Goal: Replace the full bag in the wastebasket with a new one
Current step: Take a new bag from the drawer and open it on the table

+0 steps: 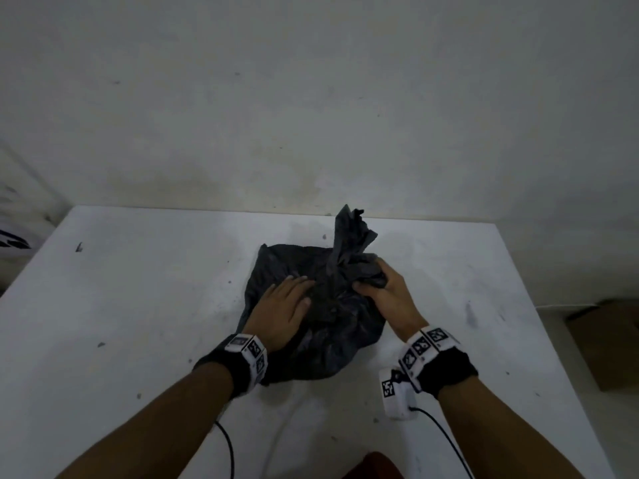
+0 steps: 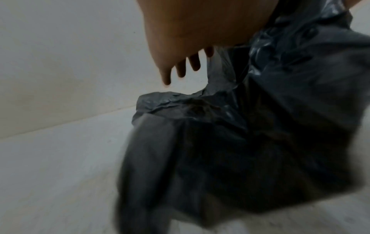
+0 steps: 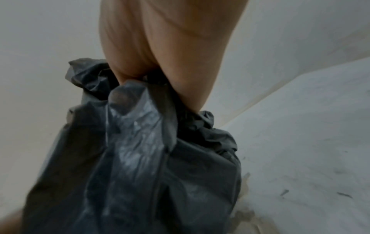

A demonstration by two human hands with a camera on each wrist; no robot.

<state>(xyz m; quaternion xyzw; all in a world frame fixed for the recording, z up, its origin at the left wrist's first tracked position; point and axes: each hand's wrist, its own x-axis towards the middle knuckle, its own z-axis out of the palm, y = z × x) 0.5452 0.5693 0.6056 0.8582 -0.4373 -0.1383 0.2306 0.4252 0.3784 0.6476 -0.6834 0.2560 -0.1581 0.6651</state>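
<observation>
**Black bag gathered on the table**

A black trash bag [image 1: 321, 312] sits mid-table [image 1: 138, 305]. The left hand [image 1: 281, 305] lies flat on its left side, fingers straight — the right hand [image 1: 383, 292] clutches the bunched neck, whose loose end sticks up at the far side.

Both forearms are bare, with no sleeves. Behind the left hand [image 1: 281, 307] sits a black wrist band [image 1: 230, 369] carrying a white block [image 1: 249, 354] printed with black-and-white square markers. Behind the right hand [image 1: 387, 295], a matching black band [image 1: 447, 371] holds a white marker strip [image 1: 427, 347]; a white box [image 1: 394, 392] hangs beside that band. A thin black cable [image 1: 446, 440] runs from the box, and another cable [image 1: 226, 444] trails below the left forearm.
</observation>
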